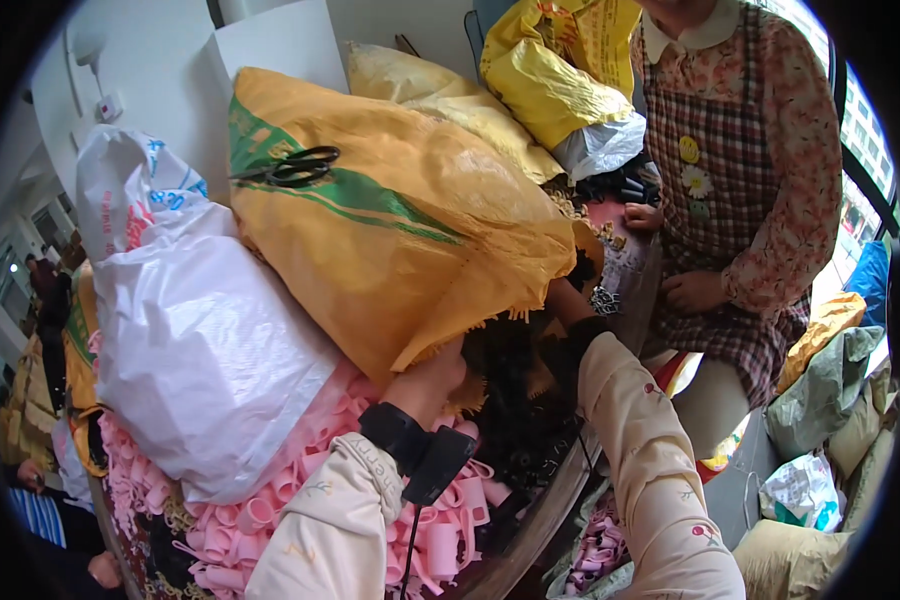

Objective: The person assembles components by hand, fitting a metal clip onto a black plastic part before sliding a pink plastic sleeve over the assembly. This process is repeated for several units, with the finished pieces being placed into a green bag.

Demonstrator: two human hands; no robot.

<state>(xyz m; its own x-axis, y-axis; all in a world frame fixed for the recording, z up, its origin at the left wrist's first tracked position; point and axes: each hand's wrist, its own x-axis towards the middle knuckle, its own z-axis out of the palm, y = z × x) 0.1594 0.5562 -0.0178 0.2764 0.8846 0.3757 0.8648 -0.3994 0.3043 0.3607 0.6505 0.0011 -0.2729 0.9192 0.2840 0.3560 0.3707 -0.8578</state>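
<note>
A large orange woven sack (400, 220) with a green stripe lies tilted in front of me, its frayed mouth toward my arms. My left hand (443, 375) reaches under the near edge of that mouth, with the fingers hidden by the fabric. At the right end of the mouth is my right hand (567, 303), its fingers also covered by the sack. Between my wrists, small black parts (515, 400) lie in a heap below the mouth. Black-handled scissors (305, 167) rest on top of the sack.
Pink plastic pieces (240, 535) cover the table's near left, beside a full white sack (205, 330). A yellow bag (560, 80) stands at the back. Across the table's right edge a person in a checked apron (715, 190) sits close. More sacks (820, 390) fill the floor at right.
</note>
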